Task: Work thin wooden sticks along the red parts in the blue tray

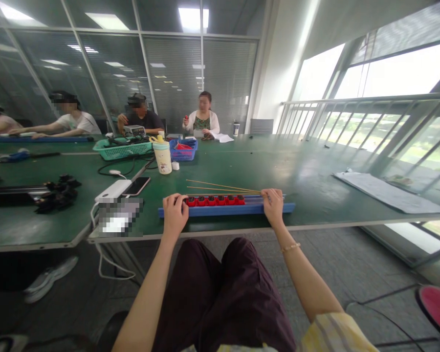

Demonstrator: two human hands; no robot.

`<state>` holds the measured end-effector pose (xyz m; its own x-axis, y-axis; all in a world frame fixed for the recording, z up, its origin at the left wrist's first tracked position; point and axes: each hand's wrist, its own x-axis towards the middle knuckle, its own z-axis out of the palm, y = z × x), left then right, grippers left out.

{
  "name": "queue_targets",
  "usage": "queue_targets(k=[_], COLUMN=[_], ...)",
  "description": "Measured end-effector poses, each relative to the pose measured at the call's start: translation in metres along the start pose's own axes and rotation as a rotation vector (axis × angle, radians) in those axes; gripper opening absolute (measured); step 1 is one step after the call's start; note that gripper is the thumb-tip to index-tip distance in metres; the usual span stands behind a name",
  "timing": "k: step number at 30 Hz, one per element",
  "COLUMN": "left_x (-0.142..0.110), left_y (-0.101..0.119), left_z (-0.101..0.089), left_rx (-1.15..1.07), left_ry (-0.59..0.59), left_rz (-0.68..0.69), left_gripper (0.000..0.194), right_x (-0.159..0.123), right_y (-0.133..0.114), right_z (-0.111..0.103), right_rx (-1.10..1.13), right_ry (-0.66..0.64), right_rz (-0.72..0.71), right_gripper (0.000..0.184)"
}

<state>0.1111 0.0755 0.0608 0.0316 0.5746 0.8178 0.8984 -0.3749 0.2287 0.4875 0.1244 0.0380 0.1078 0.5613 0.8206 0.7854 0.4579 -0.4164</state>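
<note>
A person's half-curled left hand (175,213) is covering one end of a blue rail (227,209) of red blocks (214,200), and the spread right hand (273,206) is resting on the other, beside thin wooden sticks (223,188), grip unclear. The rail is lying along a green workbench (308,166); co-workers (201,115) are sitting before glass partitions (176,63), windows (388,83) brightening the room.

Red blocks (214,201) sit lined along a blue rail (227,209).
</note>
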Motion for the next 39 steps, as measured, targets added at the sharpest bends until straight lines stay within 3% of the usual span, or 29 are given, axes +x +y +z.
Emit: queue_targets(k=[12, 39], left_x=[0.001, 0.0], left_y=[0.008, 0.011], left_z=[-0.002, 0.0], left_rx=[-0.026, -0.038], left_ry=[0.05, 0.001], left_rz=[-0.017, 0.042], left_gripper=[0.031, 0.027], right_x=[-0.001, -0.001], right_y=[0.001, 0.003], right_z=[-0.005, -0.005], right_rx=[0.019, -0.034], right_ry=[-0.026, -0.051], right_rz=[0.013, 0.02], right_gripper=[0.031, 0.029])
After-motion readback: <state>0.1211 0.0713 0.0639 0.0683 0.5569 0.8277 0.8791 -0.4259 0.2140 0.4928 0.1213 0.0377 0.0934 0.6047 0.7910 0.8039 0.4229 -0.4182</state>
